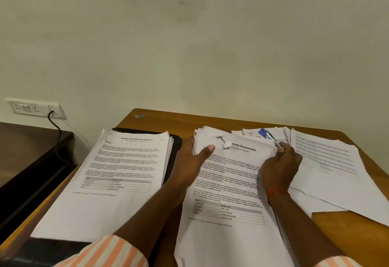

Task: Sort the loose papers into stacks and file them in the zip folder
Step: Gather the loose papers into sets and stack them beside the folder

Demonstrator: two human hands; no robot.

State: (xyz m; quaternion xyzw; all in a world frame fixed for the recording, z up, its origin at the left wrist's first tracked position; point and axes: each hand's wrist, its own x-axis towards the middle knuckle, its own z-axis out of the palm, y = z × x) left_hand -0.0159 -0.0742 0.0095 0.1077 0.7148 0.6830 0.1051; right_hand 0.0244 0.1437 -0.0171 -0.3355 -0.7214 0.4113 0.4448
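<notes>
Head view: both my hands grip the far end of the middle stack [228, 184] of printed papers on the bench [357, 237]. My left hand [192, 161] curls round its left corner, thumb on top; my right hand [281, 166] clutches the right corner, a blue pen [267, 136] poking up from its fingers. The left stack [117, 174] rests on the black zip folder [175, 149]. Loose sheets [328, 161] lie fanned just beside my right hand.

Wall socket [35, 109], cable [57, 138], maybe a pen [268, 137]
</notes>
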